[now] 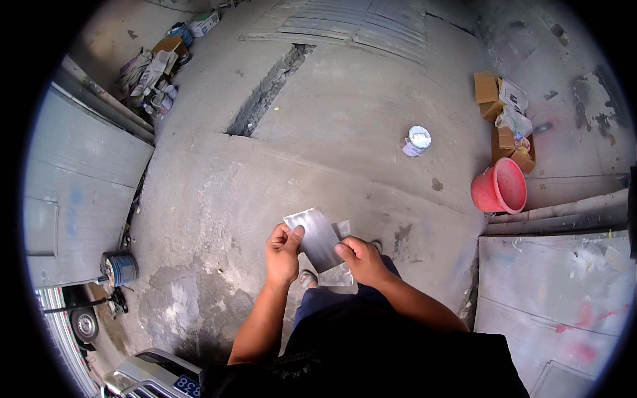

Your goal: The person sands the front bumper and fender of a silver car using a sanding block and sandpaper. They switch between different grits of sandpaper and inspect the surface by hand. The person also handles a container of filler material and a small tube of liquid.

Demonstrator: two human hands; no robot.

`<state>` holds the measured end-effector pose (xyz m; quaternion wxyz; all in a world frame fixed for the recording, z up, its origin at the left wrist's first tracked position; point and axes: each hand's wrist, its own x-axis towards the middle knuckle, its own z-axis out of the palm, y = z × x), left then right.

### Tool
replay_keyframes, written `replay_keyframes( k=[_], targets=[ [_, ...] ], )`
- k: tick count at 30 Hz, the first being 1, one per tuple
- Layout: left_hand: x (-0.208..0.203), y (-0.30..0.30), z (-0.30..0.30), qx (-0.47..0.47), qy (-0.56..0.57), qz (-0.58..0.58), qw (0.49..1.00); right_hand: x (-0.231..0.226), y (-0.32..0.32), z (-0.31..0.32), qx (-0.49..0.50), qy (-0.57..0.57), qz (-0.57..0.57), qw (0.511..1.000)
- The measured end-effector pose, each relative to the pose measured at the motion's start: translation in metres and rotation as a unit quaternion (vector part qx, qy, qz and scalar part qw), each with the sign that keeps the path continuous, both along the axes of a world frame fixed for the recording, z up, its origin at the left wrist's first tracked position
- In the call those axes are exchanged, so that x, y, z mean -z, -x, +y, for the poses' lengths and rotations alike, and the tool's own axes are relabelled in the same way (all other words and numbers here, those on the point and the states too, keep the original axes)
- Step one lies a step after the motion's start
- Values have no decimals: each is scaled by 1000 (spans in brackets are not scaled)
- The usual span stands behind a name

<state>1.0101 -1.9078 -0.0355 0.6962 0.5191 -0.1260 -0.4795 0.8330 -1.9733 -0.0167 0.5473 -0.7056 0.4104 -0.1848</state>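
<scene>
Grey, dull-sheened sheet (317,237) pinched at opposite edges by left hand (283,252) and right hand (361,259); second sheet (340,273), possibly clear film, behind.

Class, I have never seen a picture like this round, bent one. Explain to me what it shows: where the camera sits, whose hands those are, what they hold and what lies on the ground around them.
There is no machine here. The single picture comes from a wide fisheye camera worn on a person's head, looking down, so straight edges bend near the rim. The two forearms rising from the lower edge are that person's own. The left hand and the right hand each keep a grip on a grey rectangular sheet, with a paler sheet behind it. Below is a concrete floor. On it stand a white can, a red bucket, cardboard boxes and a blue-banded can.
</scene>
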Motion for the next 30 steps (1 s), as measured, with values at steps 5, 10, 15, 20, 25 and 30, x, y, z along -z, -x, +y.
replay_keyframes(
  k=[5, 10, 15, 20, 25, 30],
  targets=[
    [-19, 19, -101, -18, 19, 69, 997, 23, 67, -59, 28, 24, -41, 998],
    [-44, 47, -158, 91, 10, 229, 969, -22, 120, -138, 82, -23, -55, 995],
    [-94, 89, -212, 195, 53, 392, 897, -94, 138, -180, 42, -116, -204, 971],
    [-129, 112, -243, 178, 34, 337, 924, -143, 116, -188, -115, -90, -211, 966],
    [-135, 90, -256, 214, 26, 313, 925, -141, 73, -210, -106, -88, -190, 972],
    [-131, 40, -282, 205, 30, 332, 920, -154, 9, -271, -33, -157, -198, 967]
  ],
)
